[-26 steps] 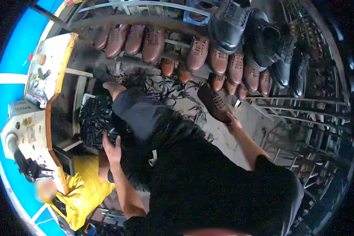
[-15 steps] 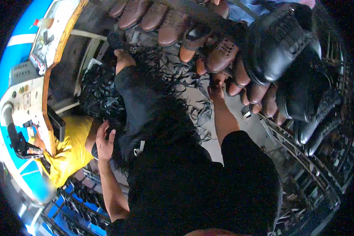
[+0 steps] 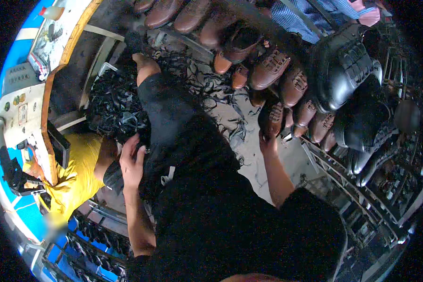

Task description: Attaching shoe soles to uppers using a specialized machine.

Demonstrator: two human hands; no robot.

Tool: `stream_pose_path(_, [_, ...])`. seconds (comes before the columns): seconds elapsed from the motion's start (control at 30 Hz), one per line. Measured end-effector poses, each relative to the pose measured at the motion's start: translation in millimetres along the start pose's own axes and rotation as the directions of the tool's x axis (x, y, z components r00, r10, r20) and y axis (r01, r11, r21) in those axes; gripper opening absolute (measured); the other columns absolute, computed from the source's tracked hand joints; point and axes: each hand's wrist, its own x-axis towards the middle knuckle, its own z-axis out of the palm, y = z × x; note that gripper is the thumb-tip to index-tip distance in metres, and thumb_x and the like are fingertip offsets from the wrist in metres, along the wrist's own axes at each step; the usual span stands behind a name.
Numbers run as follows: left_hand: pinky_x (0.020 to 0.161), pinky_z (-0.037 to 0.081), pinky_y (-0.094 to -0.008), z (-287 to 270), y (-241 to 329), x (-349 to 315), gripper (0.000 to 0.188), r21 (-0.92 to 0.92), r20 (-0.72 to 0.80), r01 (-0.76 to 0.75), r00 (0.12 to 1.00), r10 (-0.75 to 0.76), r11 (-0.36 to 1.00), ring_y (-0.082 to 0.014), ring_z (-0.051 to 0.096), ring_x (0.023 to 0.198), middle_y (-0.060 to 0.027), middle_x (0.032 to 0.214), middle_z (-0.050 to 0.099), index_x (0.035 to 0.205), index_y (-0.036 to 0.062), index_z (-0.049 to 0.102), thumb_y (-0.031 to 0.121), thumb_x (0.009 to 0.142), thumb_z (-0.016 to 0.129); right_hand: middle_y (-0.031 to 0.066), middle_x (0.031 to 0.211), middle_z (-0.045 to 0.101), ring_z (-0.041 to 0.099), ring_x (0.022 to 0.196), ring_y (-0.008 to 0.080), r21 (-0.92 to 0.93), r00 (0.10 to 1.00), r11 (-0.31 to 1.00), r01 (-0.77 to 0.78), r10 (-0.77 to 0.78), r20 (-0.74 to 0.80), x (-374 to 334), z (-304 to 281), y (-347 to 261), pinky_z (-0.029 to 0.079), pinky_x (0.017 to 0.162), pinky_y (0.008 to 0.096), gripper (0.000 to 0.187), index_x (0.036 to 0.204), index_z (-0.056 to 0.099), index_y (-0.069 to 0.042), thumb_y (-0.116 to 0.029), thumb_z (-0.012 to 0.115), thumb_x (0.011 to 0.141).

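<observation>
My right hand (image 3: pixel 269 144) is closed on a dark brown lace-up shoe (image 3: pixel 271 118), which it holds by the near end just off the rack's edge. My fingers are partly hidden beneath the shoe. On the left, my left hand (image 3: pixel 132 162) is held above my thigh, thumb and fingers apart, with nothing in it. Beside it is a heap of black strip-like scraps (image 3: pixel 115 105). Rows of brown shoes (image 3: pixel 270 68) stand just beyond the held shoe.
Large black shoes (image 3: pixel 339 70) stand at the right on a metal rack (image 3: pixel 331 164). More black scraps (image 3: pixel 225 113) litter the floor. A wood-edged workbench (image 3: pixel 47 101) is at the left, near a person in yellow (image 3: pixel 82 169). A blue checked cloth (image 3: pixel 296 21) shows behind the shoes.
My right hand has drawn back toward me from among the rack's lower shoes and now has a dark brown shoe in it. My left hand has shifted slightly to the right.
</observation>
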Motion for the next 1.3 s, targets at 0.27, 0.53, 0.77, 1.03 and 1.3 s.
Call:
stream_pose_path(0.27, [0.097,0.048,-0.0340,3,14,30,0.051,-0.563,0.193,0.009,0.974,0.120,0.826,-0.0208,0.056,0.119,-0.0105,0.136,0.056,0.142,0.0066,0.046,0.004,0.093,0.062,0.0124,0.116,0.062,0.067,0.089,0.0222,-0.679,0.987,0.722,0.134,-0.040,0.153,-250,185,-34,0.058,0.067,0.0342,0.042,0.132,0.044,-0.007,-0.020,0.061,0.096])
stream_pose_path(0.53, [0.069,0.062,-0.0386,-90,-7,16,0.078,-0.970,0.244,0.238,0.937,0.251,0.055,-0.0296,0.066,0.104,-0.0172,0.129,0.052,0.157,0.0151,0.006,0.059,0.100,0.035,0.0214,0.139,0.047,0.045,0.131,0.0414,0.006,0.002,-0.089,0.996,0.089,0.996,-271,371,-6,0.037,0.108,0.0505,0.048,0.112,0.056,-0.012,0.009,0.071,0.071])
stream_pose_path(0.77, [0.086,0.056,-0.0474,-92,-62,21,0.070,-0.980,0.196,0.197,0.978,-0.076,0.002,-0.0294,0.064,0.107,-0.0123,0.123,0.060,0.153,0.0156,0.020,0.057,0.100,0.039,0.0258,0.138,0.051,0.050,0.127,0.0410,0.173,-0.188,0.076,0.982,0.477,0.858,-319,483,45,0.039,0.107,0.0477,0.019,0.077,0.073,-0.009,-0.020,0.068,0.062])
stream_pose_path(1.03, [0.097,0.051,-0.0386,-114,-43,4,0.073,-0.962,-0.226,-0.239,0.969,-0.103,-0.131,-0.0220,0.057,0.121,-0.0092,0.137,0.052,0.151,0.0075,0.027,0.026,0.093,0.068,0.0251,0.139,0.050,0.048,0.129,0.0392,-0.354,0.219,0.681,0.641,0.280,0.935,-316,508,111,0.035,0.111,0.0519,0.070,0.146,0.041,-0.017,-0.013,0.061,0.079])
stream_pose_path(1.3, [0.108,0.038,-0.0342,-162,8,6,0.102,-0.795,-0.489,-0.443,0.872,-0.005,0.415,-0.0195,0.045,0.131,-0.0105,0.154,0.034,0.151,0.0012,0.027,0.001,0.069,0.087,0.0148,0.138,0.053,0.050,0.128,0.0276,-0.577,0.473,0.677,0.457,0.364,0.802,-257,512,122,0.040,0.108,0.0441,0.058,0.149,0.035,-0.008,-0.013,0.059,0.096])
